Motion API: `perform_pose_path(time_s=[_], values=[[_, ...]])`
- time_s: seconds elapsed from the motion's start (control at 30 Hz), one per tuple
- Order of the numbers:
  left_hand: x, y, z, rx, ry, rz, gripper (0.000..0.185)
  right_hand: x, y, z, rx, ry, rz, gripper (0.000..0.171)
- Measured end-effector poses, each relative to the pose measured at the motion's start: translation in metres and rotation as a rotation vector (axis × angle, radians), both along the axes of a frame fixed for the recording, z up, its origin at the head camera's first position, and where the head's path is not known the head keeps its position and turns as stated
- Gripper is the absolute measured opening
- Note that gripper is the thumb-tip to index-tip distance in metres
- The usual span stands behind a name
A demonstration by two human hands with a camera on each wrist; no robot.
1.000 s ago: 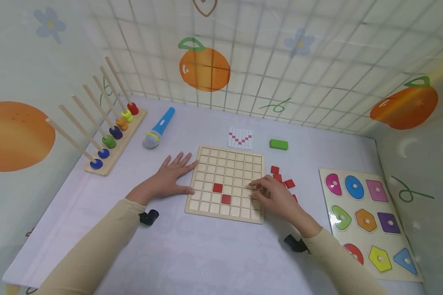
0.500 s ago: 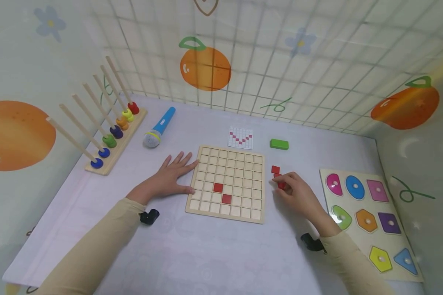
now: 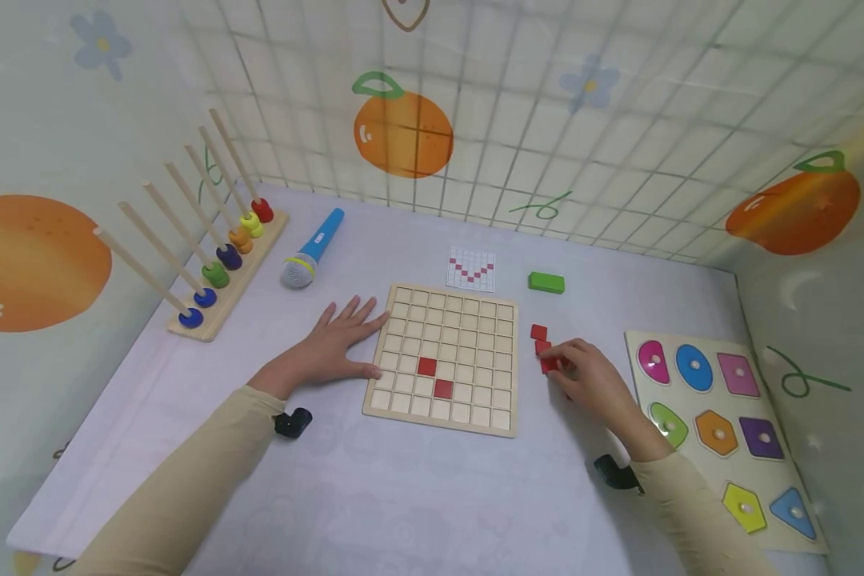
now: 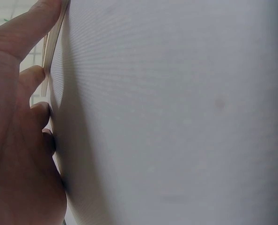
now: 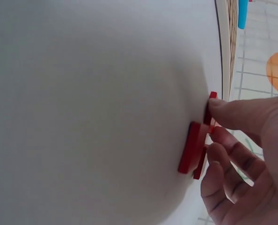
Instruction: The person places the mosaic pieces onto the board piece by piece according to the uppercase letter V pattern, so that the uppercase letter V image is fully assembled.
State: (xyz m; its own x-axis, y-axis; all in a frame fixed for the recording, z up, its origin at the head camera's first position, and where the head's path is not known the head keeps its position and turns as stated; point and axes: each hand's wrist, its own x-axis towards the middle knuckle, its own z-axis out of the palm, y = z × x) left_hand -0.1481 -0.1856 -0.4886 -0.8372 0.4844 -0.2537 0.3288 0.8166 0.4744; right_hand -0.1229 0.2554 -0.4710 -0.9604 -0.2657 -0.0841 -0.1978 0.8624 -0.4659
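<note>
Pale lilac tabletop (image 3: 418, 480) carries a square wooden grid board (image 3: 442, 360) with two red tiles set in it. Left hand (image 3: 331, 346) lies flat, fingers spread, against the board's left edge. Right hand (image 3: 590, 376) pinches a small red square tile (image 3: 550, 365) among loose ones just right of the board.

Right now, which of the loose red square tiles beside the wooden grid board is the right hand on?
The nearest loose red square tile; right hand fingertips touch it, while the two farther ones lie untouched.
</note>
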Motion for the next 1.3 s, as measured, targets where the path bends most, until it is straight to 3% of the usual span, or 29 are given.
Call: perform_pose_path(time_s=[0.8,1.3], values=[[0.0006,-0.0001,0.003,0.018,0.022,-0.009,0.101,0.0013,-0.008,-0.0001,0.0,0.002,0.016,0.033],[0.0016,0.0005,0.0043,0.019,0.009,-0.003,0.101,0.0027,-0.0089,-0.0004,-0.026,-0.042,0.016,0.03]])
